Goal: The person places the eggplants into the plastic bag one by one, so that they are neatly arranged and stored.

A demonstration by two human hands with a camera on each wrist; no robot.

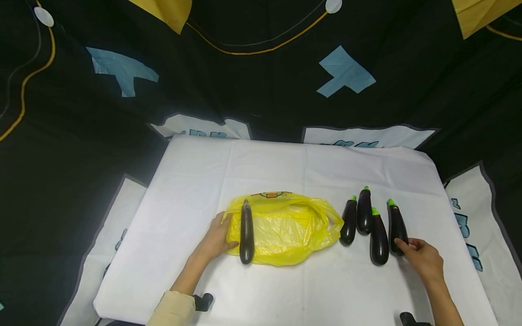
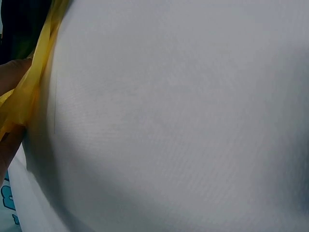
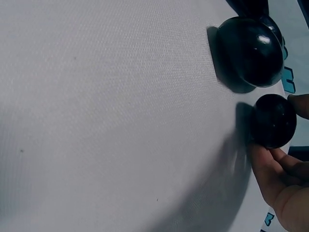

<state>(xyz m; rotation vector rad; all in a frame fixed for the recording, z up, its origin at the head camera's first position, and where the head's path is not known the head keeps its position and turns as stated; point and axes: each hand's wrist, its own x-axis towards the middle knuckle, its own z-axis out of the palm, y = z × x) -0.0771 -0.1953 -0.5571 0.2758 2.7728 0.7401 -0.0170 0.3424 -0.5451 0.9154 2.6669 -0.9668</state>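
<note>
A thin, crumpled yellow bag (image 1: 281, 228) lies with its end between the left hand's (image 1: 217, 237) fingers and thumb. Just beside those fingertips, a dark eggplant (image 1: 246, 237) lies crosswise, on the plastic or perhaps under a layer. The right hand (image 1: 425, 260) pinches a glossy, green-tipped eggplant (image 1: 396, 224) by its thick end; three similar eggplants (image 1: 379, 240) lie left of those fingers, stems pointing away.
</note>
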